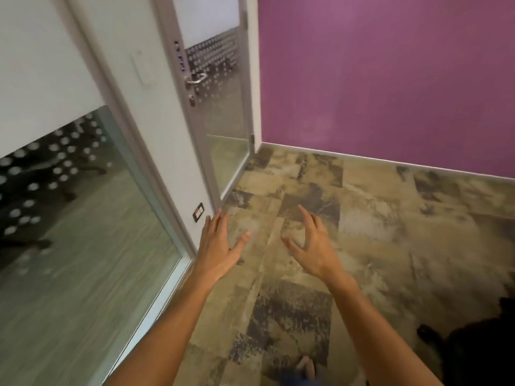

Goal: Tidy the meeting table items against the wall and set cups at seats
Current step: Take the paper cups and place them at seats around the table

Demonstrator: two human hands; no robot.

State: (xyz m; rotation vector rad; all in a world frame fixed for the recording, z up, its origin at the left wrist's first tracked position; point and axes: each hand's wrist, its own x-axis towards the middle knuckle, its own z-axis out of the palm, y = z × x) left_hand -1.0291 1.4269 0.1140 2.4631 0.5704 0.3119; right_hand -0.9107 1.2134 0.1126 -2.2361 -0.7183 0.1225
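No meeting table, cups or other table items appear in the head view. My left hand is stretched out in front of me with the fingers straight and spread, holding nothing. My right hand is beside it, a little to the right, fingers apart and slightly curled, also empty. Both hands hover above patterned brown and grey carpet tiles. The picture is blurred by motion.
A glass door with a grey frame and a metal handle stands ahead on the left. A glass partition runs along the left. A purple wall closes the far side. A dark object sits at the lower right.
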